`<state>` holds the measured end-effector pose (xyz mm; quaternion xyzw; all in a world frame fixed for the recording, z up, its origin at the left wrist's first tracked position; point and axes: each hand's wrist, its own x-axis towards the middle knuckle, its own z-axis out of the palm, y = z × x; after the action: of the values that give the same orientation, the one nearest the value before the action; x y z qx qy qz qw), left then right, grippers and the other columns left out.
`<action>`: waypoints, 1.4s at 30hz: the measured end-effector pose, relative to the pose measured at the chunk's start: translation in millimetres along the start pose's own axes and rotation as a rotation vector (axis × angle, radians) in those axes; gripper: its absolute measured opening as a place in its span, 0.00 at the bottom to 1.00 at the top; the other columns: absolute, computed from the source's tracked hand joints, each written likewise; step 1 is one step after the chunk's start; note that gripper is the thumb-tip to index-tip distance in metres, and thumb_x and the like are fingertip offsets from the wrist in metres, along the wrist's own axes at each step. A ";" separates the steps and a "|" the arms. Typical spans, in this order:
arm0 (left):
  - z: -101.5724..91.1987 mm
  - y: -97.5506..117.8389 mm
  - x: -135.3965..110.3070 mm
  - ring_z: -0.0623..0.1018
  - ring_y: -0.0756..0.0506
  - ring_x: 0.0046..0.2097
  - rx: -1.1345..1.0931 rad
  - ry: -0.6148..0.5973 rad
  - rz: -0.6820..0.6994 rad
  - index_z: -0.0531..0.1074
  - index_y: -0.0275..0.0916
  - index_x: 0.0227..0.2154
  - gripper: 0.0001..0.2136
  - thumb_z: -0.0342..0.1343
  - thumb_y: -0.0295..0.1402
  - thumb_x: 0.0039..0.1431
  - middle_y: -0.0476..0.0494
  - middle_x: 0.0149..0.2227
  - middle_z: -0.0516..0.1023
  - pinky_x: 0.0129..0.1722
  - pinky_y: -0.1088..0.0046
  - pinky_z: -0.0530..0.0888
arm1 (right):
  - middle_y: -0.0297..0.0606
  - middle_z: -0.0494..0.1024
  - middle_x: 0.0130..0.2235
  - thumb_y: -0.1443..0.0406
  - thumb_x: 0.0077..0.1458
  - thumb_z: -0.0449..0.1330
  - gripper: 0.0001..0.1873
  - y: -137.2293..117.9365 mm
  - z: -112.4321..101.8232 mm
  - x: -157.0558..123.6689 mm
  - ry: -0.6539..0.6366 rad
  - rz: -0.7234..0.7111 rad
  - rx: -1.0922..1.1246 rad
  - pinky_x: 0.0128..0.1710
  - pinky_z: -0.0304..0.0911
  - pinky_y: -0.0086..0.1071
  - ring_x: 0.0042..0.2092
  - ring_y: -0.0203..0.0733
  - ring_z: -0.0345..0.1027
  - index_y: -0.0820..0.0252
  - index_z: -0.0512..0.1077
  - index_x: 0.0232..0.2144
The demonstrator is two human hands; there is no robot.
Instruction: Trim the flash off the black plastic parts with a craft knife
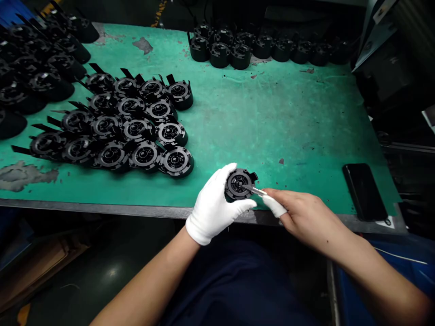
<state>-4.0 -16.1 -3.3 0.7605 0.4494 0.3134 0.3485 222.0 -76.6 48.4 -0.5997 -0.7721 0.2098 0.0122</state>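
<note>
In a white glove, my left hand (217, 199) is wrapped round a round black plastic housing (239, 184) near the table's front edge. Its ringed face is turned up toward me, and a small tab sticks out at its upper right. My right hand (297, 206) is bare apart from a white cover on one digit, which looks like the thumb. Its fingers pinch a slim metal tool (257, 192), whose tip reaches into the middle of the housing's face. The tool's exact kind cannot be made out.
Rows of similar black housings (137, 130) stand on the left of the worn green table (272, 117). More housings (45, 83) are at the far left, and another row (240, 55) lines the back edge. A black phone (364, 191) lies at the right front corner.
</note>
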 end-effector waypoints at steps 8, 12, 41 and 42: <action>9.3 -0.1 -2.6 0.75 0.36 0.60 -0.030 0.068 0.007 0.60 0.41 0.61 0.41 0.70 0.51 0.49 0.36 0.59 0.73 0.62 0.55 0.72 | 0.39 0.81 0.54 0.70 0.61 0.51 0.24 -0.1 1.6 -6.0 0.096 0.038 0.050 0.48 0.75 0.44 0.50 0.51 0.78 0.54 0.74 0.56; 13.4 1.9 -5.0 0.75 0.35 0.59 -0.012 0.120 0.008 0.61 0.41 0.60 0.40 0.70 0.52 0.48 0.35 0.59 0.73 0.61 0.54 0.74 | 0.43 0.79 0.56 0.70 0.61 0.50 0.25 -6.1 11.8 -7.7 0.072 0.081 0.060 0.50 0.73 0.48 0.52 0.54 0.77 0.58 0.72 0.58; -10.8 -1.1 -4.3 0.63 0.35 0.70 0.018 -0.133 0.024 0.52 0.39 0.68 0.45 0.68 0.47 0.54 0.33 0.69 0.61 0.69 0.52 0.63 | 0.42 0.82 0.50 0.68 0.64 0.51 0.24 -5.1 8.4 -8.2 0.053 0.057 -0.128 0.36 0.74 0.42 0.43 0.53 0.79 0.55 0.69 0.60; -10.7 -2.1 -3.7 0.65 0.35 0.68 0.017 -0.134 0.022 0.55 0.40 0.67 0.44 0.69 0.48 0.52 0.33 0.68 0.64 0.69 0.53 0.64 | 0.42 0.82 0.51 0.69 0.63 0.51 0.25 -6.6 8.5 -8.9 0.044 0.059 -0.110 0.38 0.75 0.43 0.44 0.53 0.79 0.56 0.69 0.61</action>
<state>-14.9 -16.1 0.5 0.7877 0.4192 0.2618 0.3676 216.1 -88.7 45.0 -0.6263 -0.7641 0.1541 -0.0101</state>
